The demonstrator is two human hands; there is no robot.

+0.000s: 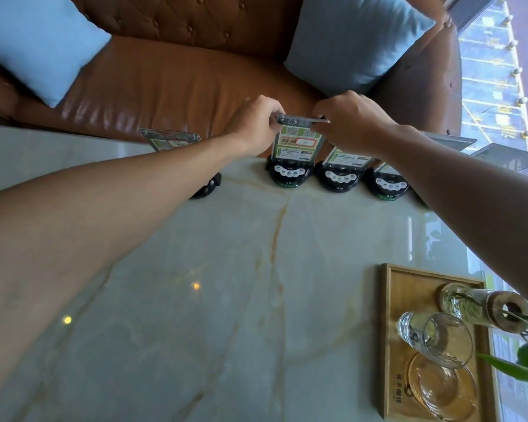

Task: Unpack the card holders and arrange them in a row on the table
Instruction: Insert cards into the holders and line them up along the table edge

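Note:
Several card holders with black round bases stand in a row along the far edge of the marble table [226, 269]. Both hands grip the top edge of the middle card holder [296, 147], a clear upright panel with a green and white card, standing on its base. My left hand [256, 123] pinches the top left corner and my right hand [351, 120] the top right. One holder [171, 140] stands to the left, its base partly hidden by my left forearm. Two more holders [339, 175] [387, 184] stand to the right, partly behind my right arm.
A wooden tray [390, 330] at the near right carries an upright glass [433, 339], a glass saucer and a glass vase with a green plant. A brown leather sofa [180, 77] with two blue cushions sits behind the table. A window runs along the right.

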